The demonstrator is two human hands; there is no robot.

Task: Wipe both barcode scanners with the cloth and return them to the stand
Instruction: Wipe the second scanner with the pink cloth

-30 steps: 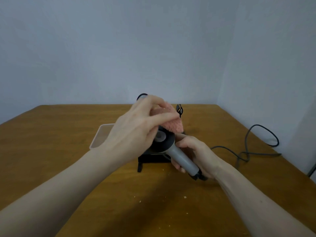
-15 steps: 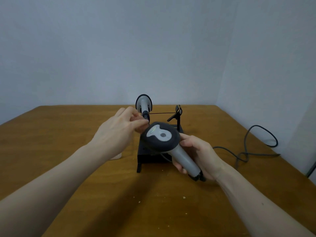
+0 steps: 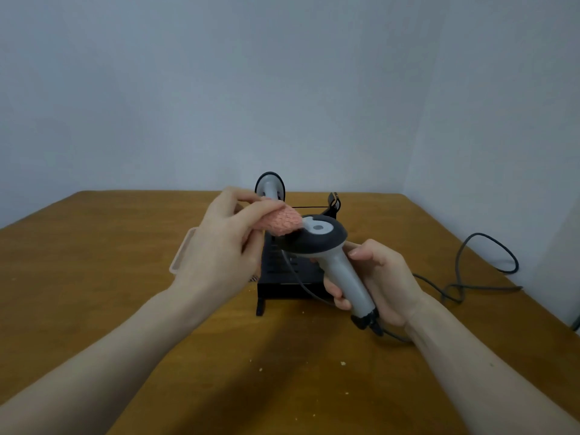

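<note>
My right hand grips the grey handle of a barcode scanner with a dark head, held above the black stand. My left hand pinches a folded pink cloth and presses its end against the left side of the scanner's head. A second scanner sits upright in the stand behind my left hand, partly hidden by it. The held scanner's cable runs from the handle's base.
A pale shallow tray lies left of the stand, mostly hidden by my left hand. A dark cable loops across the wooden table at the right, near the wall. Small crumbs dot the tabletop in front.
My left hand drew the cloth off the scanner head to the left, then brought it back against the head's left side. The scanner tilted slightly in my right hand.
</note>
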